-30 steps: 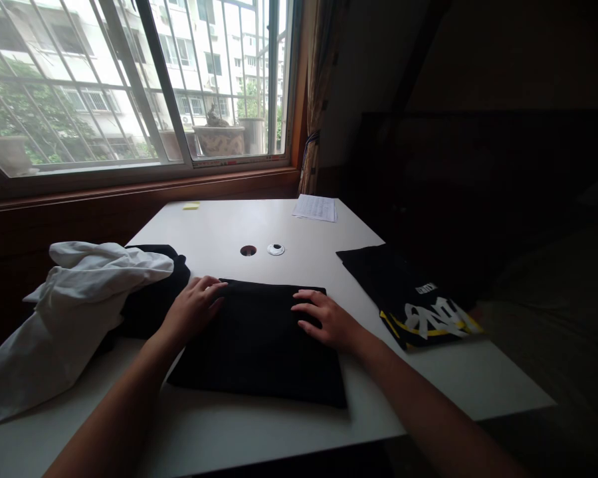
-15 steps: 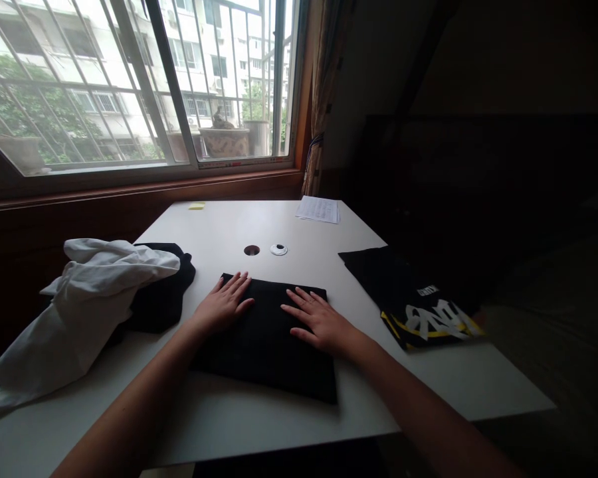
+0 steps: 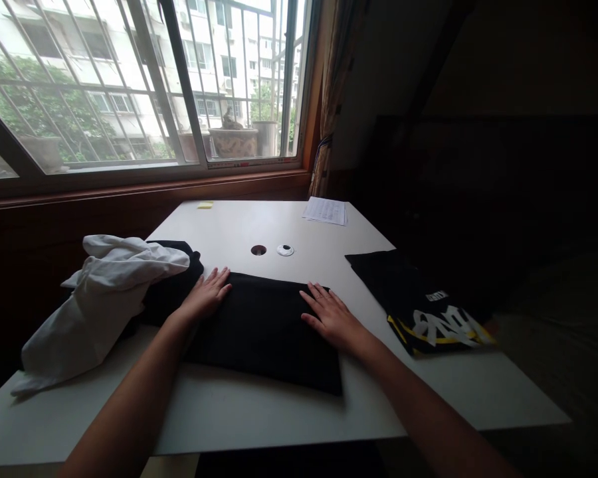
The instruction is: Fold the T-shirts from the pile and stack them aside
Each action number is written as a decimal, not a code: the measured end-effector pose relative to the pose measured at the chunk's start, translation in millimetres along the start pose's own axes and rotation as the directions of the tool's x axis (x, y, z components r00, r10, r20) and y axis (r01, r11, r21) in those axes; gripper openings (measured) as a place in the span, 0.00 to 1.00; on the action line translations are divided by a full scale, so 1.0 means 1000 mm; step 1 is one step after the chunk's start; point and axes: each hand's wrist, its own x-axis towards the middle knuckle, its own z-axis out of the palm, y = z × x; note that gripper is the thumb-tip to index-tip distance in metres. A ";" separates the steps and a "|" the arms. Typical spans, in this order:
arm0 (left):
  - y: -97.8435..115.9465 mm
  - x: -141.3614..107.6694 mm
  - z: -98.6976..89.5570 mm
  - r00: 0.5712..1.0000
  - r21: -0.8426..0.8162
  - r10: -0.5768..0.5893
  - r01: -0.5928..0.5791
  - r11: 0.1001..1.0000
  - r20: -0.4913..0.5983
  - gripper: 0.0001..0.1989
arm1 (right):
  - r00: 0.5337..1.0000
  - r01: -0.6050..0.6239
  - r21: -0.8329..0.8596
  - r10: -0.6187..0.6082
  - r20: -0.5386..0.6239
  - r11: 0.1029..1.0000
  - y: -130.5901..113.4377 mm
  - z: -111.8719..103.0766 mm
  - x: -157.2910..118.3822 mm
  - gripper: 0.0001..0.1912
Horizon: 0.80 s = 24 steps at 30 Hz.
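A black folded garment (image 3: 269, 332) lies flat on the white table (image 3: 259, 431) in front of me; its exact kind cannot be told. My left hand (image 3: 206, 293) rests with fingers stretched out along its left edge. On its right side, my right hand (image 3: 331, 317) lies flat, palm down, fingers spread. Neither hand grips anything.
To the left sits a crumpled white cloth (image 3: 104, 292) on top of a dark cloth (image 3: 172, 292). A folded black garment with white lettering and yellow trim (image 3: 418, 305) lies at the right. Papers (image 3: 326, 210) and a yellow note (image 3: 205, 205) are at the far edge.
My left hand has slid left across the black garment to its left edge. My right hand has shifted slightly toward the right edge. The view has turned a little to the left.
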 end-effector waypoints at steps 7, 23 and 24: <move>-0.014 -0.009 0.002 0.965 -0.086 0.038 -0.063 0.994 -0.260 0.29 | 0.992 -0.043 -0.003 0.042 -0.120 0.999 0.006 0.000 -0.002 0.33; 0.133 -0.047 0.019 0.790 0.077 0.609 -0.604 0.793 -0.073 0.30 | 0.980 0.123 0.071 -0.110 -0.164 0.990 -0.010 -0.013 -0.006 0.11; 0.131 -0.044 0.022 0.801 0.076 0.594 -0.590 0.804 -0.071 0.31 | 0.981 0.136 0.075 -0.124 -0.147 0.988 -0.012 -0.013 -0.006 0.11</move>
